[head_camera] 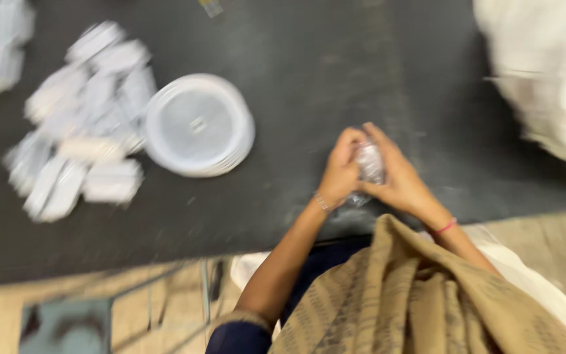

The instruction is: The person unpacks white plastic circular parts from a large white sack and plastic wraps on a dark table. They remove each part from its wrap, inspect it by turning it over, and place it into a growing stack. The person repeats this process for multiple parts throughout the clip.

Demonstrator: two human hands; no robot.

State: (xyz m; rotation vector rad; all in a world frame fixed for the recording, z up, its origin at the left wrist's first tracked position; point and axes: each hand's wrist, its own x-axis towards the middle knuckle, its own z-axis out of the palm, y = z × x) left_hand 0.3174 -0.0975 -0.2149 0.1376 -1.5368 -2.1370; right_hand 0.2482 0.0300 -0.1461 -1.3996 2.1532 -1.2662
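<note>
Both hands hold a small clear packet over the table's near edge.

The left hand (340, 172) and right hand (397, 178) close around the packet (369, 162) between them. A round white lid (198, 124) and loose white packets (80, 124) lie toward the table's (309, 59) left side.

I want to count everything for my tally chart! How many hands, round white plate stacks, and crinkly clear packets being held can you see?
Hands: 2, the left hand and the right hand
Round white plate stack: 1
Crinkly clear packet held between both hands: 1
Total: 4
The loose white packets on the dark table are too blurred to count.
</note>
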